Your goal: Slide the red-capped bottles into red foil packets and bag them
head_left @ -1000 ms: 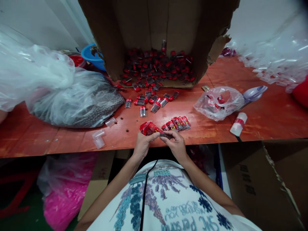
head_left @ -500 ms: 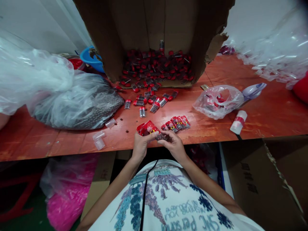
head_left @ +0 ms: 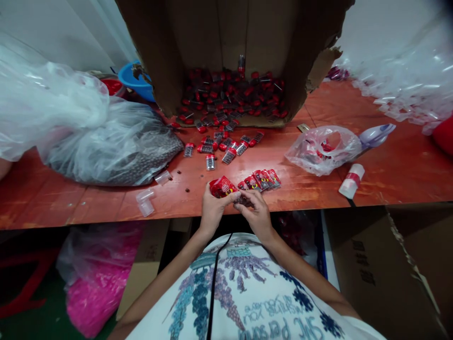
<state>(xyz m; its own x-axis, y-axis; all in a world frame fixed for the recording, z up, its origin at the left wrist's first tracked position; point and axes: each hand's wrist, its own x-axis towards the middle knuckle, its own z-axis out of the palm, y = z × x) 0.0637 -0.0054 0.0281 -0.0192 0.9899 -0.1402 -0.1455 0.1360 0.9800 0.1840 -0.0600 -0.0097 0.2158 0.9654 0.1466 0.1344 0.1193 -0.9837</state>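
Near the table's front edge, my left hand [head_left: 213,208] is closed around small red printed packets [head_left: 223,187] with dark pellets at their lower end. My right hand [head_left: 257,212] pinches that lower end, its thumb and fingers meeting my left thumb. How many packets are held I cannot make out. Just beyond my right hand lies a row of similar red packets [head_left: 264,180], overlapping on the table. Farther back, several small clear bottles with red caps [head_left: 210,162] and dark pellets inside lie scattered, one of them standing upright.
A torn cardboard box [head_left: 304,101] on its side holds many red-capped bottles. Left are a plastic bag of dark pellets [head_left: 116,163], empty clear containers [head_left: 145,202] and a blue basin [head_left: 132,81]. Right are an open plastic bag [head_left: 300,153], a purple scoop [head_left: 377,136] and a white roll [head_left: 351,181].
The view has shifted slightly. My hands stay together on the packets, which have tilted a little and moved slightly right; my right fingers are drawn closer in on the lower end.
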